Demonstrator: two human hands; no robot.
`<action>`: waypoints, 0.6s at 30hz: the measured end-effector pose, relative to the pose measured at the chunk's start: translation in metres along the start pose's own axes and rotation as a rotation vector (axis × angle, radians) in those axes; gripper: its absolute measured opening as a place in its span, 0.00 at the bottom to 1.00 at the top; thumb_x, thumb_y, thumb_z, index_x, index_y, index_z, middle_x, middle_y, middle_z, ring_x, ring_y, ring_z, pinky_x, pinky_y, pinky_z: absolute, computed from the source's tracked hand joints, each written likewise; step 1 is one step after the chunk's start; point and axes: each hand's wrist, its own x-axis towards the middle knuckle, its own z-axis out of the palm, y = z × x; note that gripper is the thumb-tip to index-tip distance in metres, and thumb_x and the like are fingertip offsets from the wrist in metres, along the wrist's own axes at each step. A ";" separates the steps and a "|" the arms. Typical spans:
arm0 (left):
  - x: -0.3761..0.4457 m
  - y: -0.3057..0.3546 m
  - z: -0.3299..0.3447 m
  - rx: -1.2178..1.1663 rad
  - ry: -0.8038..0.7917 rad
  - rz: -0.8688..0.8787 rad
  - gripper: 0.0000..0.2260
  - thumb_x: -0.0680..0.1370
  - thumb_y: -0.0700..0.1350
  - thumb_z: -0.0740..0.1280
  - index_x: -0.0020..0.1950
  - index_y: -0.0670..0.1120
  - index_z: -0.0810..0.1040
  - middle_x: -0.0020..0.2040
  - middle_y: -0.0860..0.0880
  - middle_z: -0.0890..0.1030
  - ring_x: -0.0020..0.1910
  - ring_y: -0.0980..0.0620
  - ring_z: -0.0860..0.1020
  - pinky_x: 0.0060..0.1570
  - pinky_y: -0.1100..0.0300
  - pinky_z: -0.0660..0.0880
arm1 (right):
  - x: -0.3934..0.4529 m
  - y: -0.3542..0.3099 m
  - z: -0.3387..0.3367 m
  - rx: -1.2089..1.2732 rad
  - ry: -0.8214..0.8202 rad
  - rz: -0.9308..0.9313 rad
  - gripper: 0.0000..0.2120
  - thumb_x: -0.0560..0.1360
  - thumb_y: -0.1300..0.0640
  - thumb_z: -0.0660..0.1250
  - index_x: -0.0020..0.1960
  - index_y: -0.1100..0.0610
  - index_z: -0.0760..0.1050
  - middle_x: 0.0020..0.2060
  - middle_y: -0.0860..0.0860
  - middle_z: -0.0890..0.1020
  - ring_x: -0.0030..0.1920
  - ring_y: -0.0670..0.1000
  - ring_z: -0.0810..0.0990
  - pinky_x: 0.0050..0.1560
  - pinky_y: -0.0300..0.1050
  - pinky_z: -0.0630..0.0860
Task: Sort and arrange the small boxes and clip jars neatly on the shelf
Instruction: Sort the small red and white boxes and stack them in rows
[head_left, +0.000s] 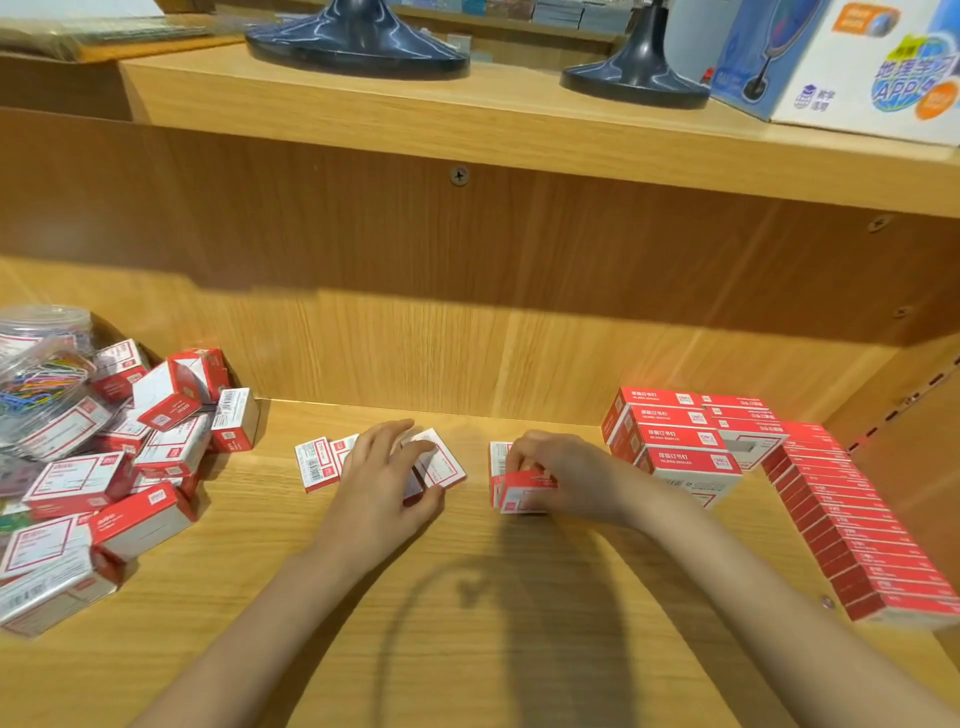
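The sorting looks about midway: a loose heap of small boxes (156, 457) and a clip jar (41, 374) lie at the far left of the shelf (467, 597), while neat red rows (852, 525) stand at the right. In the middle, the left hand (387, 483) curls its fingers round a white box (441, 460), and the right hand (558, 478) pinches a red box (524, 493). Both forearms reach forward over the shelf; the next move probably calls for squaring these boxes up against their neighbours.
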 end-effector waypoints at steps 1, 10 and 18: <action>0.002 0.003 0.000 0.008 0.029 0.009 0.19 0.71 0.55 0.59 0.53 0.45 0.79 0.58 0.45 0.76 0.58 0.48 0.68 0.60 0.56 0.64 | -0.007 0.002 0.003 0.047 0.039 0.009 0.11 0.72 0.58 0.69 0.53 0.56 0.73 0.45 0.46 0.73 0.44 0.46 0.70 0.41 0.33 0.64; 0.040 0.035 0.026 -0.004 -0.380 0.270 0.23 0.78 0.44 0.58 0.73 0.51 0.60 0.73 0.50 0.63 0.70 0.48 0.60 0.68 0.59 0.54 | -0.055 0.017 0.008 0.071 0.186 0.155 0.12 0.70 0.60 0.68 0.52 0.53 0.72 0.46 0.45 0.72 0.45 0.44 0.71 0.41 0.32 0.64; 0.054 0.048 0.023 -0.159 -0.473 0.144 0.17 0.71 0.43 0.71 0.58 0.49 0.73 0.49 0.53 0.67 0.44 0.53 0.75 0.48 0.61 0.71 | -0.054 0.016 0.025 0.568 0.311 0.272 0.14 0.69 0.61 0.71 0.46 0.46 0.71 0.48 0.53 0.80 0.47 0.54 0.79 0.50 0.47 0.75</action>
